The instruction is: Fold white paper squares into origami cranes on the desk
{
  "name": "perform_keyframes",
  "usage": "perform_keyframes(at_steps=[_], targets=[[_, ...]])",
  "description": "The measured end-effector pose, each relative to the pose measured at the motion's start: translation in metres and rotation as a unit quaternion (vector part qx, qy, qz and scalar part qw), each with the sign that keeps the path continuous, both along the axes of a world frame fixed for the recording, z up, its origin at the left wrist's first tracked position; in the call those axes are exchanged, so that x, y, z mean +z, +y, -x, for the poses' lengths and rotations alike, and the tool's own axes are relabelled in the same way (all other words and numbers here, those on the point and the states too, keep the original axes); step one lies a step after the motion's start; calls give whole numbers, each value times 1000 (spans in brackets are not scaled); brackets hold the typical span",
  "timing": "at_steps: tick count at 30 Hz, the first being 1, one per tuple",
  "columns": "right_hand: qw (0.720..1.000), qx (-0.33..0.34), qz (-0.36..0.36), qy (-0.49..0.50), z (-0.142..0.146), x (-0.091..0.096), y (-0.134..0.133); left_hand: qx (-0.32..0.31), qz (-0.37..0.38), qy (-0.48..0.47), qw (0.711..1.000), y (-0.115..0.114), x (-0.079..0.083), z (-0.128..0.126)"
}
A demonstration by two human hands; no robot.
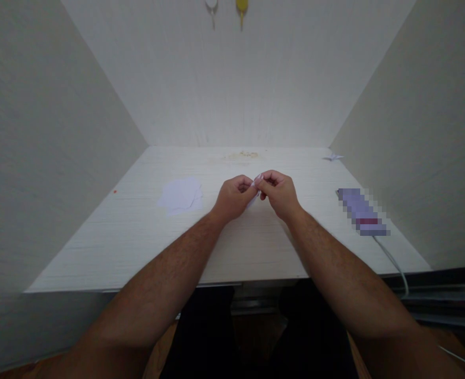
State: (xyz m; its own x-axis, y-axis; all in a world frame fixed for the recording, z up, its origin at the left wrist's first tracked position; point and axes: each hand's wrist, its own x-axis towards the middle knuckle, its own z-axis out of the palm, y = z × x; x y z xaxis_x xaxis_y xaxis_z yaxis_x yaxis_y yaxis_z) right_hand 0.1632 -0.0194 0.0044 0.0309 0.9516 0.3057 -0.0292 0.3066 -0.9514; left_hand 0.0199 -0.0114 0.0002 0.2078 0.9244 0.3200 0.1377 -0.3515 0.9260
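Note:
My left hand [234, 196] and my right hand [279, 192] meet over the middle of a white table [137, 237]. Both are closed in a pinch on a small folded piece of white paper [255, 185] held between the fingertips, just above the tabletop. Most of the paper is hidden by the fingers. A loose stack of white paper sheets [181, 195] lies flat on the table to the left of my left hand.
A blurred purple object [362, 211] with a white cable [392, 260] lies at the right side of the table. A small folded paper figure [333, 156] sits at the back right corner. Walls close in on three sides; two hooks [226, 10] hang on the back wall.

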Motion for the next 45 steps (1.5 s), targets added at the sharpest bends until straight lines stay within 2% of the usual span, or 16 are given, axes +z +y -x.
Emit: perform_keyframes(at_steps=[7,17,27,33,38,42,45], targets=[[1000,11,11,10,0,-2,0,-4,-23,8,1000,0,-1,-1],[998,-51,0,21,2,-2,0,-24,5,-2,1000,-3,0,-4],[999,-18,35,31,0,2,1,-1,6,33,999,-1,-2,-1],[997,-70,18,-3,-1,1,1,-20,52,45,997,-1,-2,0],[996,-77,12,-30,-2,-2,3,-29,63,91,993,-1,1,3],[997,-60,12,-49,-4,-4,3,-59,67,104,991,3,-1,7],[997,-9,35,-61,-5,-2,2,-115,99,67,986,5,-4,9]])
